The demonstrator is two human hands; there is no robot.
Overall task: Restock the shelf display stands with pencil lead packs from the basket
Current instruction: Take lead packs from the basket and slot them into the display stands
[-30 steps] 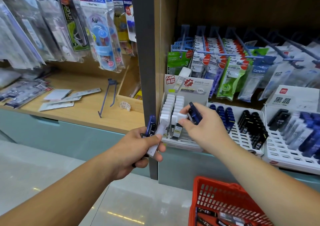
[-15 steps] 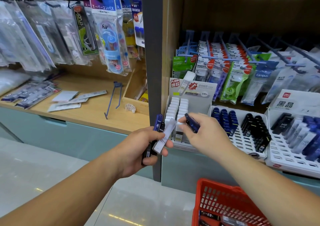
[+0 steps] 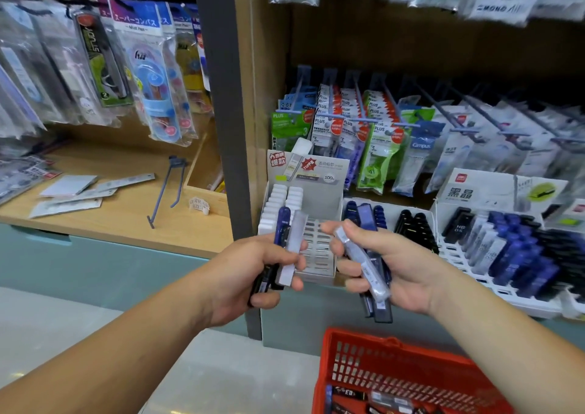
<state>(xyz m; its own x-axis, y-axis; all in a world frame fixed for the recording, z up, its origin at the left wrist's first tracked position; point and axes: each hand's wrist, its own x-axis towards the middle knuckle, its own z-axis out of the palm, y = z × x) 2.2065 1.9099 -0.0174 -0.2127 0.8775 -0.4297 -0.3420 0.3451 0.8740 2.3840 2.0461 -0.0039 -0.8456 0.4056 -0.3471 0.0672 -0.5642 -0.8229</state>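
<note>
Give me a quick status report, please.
Left hand and right hand both grip lead packs. White stand half empty. Nothing in the way.

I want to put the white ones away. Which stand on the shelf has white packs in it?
The leftmost display stand, beside the grey post: only it holds white packs. The other stands hold dark blue, black or mixed packs.

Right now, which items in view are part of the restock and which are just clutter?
In play:
left hand and right hand, each holding lead packs
white display stand
red basket

Clutter:
loose peg hook
cards on shelf
hanging correction tapes
</note>
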